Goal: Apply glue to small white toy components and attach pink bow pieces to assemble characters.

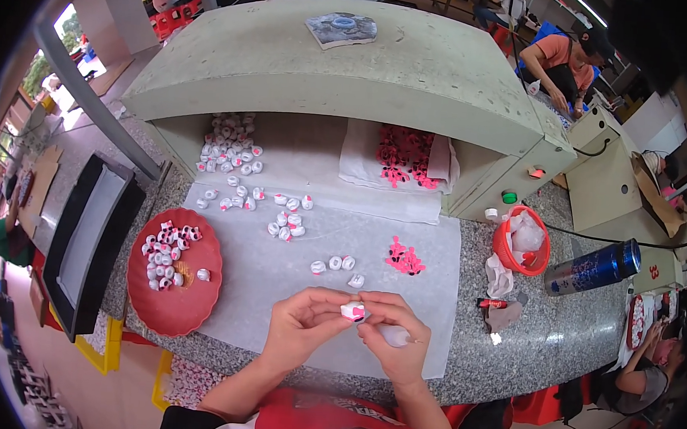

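Observation:
Over the white paper, my left hand is closed on a small white figurine head that carries pink and black details. My right hand pinches at the head's other side with its fingertips. A small whitish squeeze bottle with a thin tip is tucked in the right palm. Just beyond my hands lie several white pieces. Farther right on the paper sits a pile of small pink pieces. To the left, a red scalloped plate holds several white pieces with pink and black parts.
A pale metal hood arches over more white pieces and a cloth with pink pieces. An orange-red basket and a blue bottle stand right. A black tray lies left. A co-worker sits beyond.

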### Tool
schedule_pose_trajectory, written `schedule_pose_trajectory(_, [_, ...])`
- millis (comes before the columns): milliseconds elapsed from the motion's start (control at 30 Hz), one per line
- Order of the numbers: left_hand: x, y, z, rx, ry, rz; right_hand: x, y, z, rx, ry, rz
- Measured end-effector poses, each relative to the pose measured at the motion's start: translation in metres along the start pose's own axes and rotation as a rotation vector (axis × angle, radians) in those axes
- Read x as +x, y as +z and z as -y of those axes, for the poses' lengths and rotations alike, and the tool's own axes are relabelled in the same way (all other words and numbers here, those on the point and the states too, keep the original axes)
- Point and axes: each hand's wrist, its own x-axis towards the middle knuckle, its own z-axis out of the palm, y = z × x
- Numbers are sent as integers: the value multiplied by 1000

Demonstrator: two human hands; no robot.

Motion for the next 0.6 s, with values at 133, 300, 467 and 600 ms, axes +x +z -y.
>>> schedule_pose_trajectory(133, [0, -1, 4, 95, 93, 37, 1, 2, -5, -41, -16, 16])
schedule_pose_trajectory(300, [-1, 0, 7, 170, 167, 42, 0, 1, -7, -17, 0, 16])
schedule_pose_trajectory(467, [-1, -2, 7, 232, 184, 49, -1, 0, -9, -6, -10, 18])
schedule_pose_trajectory(600, [-2, -4, 6, 260, 175, 38, 1, 1, -11, 6, 2, 21])
